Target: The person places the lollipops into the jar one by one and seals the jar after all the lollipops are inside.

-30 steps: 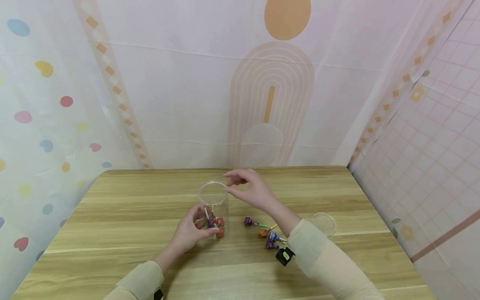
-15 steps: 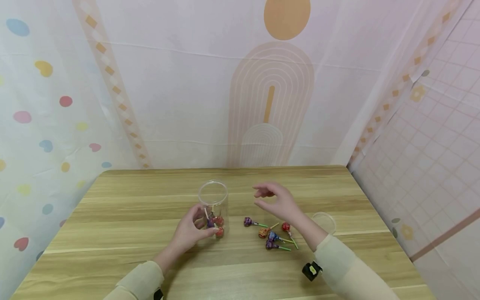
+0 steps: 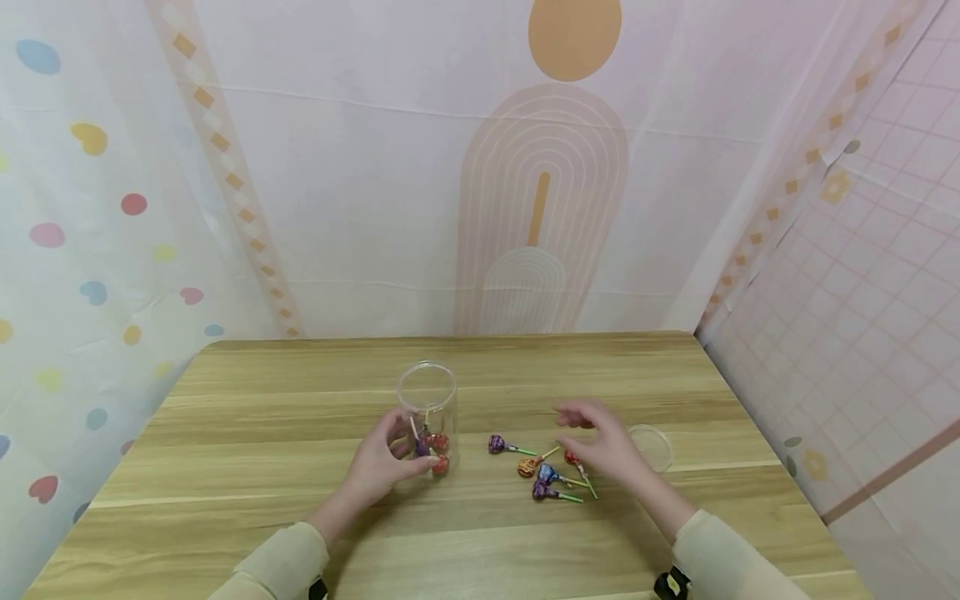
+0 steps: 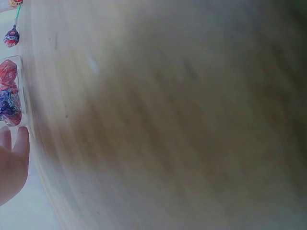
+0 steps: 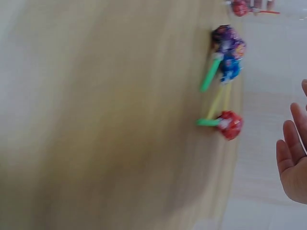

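Observation:
A clear plastic jar [image 3: 427, 398] stands upright on the wooden table [image 3: 247, 433], its mouth uncovered, with several wrapped lollipops [image 3: 432, 444] at its bottom. My left hand [image 3: 392, 457] grips the jar's lower part from the left; the left wrist view shows its fingers [image 4: 14, 153] beside the jar's lollipops [image 4: 9, 91]. My right hand [image 3: 594, 437] hovers, fingers relaxed and holding nothing, just above the loose lollipops: red [image 3: 572, 457], blue [image 3: 546, 472], orange [image 3: 527, 467] and two purple ones [image 3: 497, 443]. In the right wrist view the red lollipop [image 5: 229, 124] lies left of my fingers [image 5: 292, 153].
A clear round lid [image 3: 651, 447] lies on the table right of my right hand. Patterned curtain walls close in the table at the back and on both sides. Bare wood runs along the left and front of the table.
My right hand has left the jar's mouth and swung right and down to just above the loose lollipops. The left hand and the jar have not moved.

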